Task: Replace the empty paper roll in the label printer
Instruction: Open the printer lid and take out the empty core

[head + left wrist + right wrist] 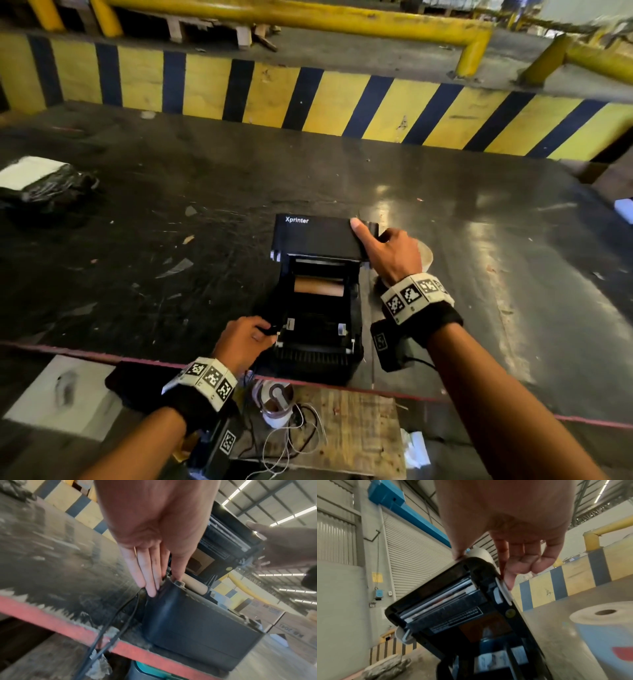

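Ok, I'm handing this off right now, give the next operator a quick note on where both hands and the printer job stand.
Right hand: grips the right edge of the printer lid, holding it raised.
Left hand: straight fingers rest on the left front corner of the label printer, steadying it.
Empty cardboard core lies in the open paper bay.
New paper roll stands on the table, right of the printer.
Done: lid opened.
Left: lift out the core, drop in the new roll, feed the paper, close the lid.
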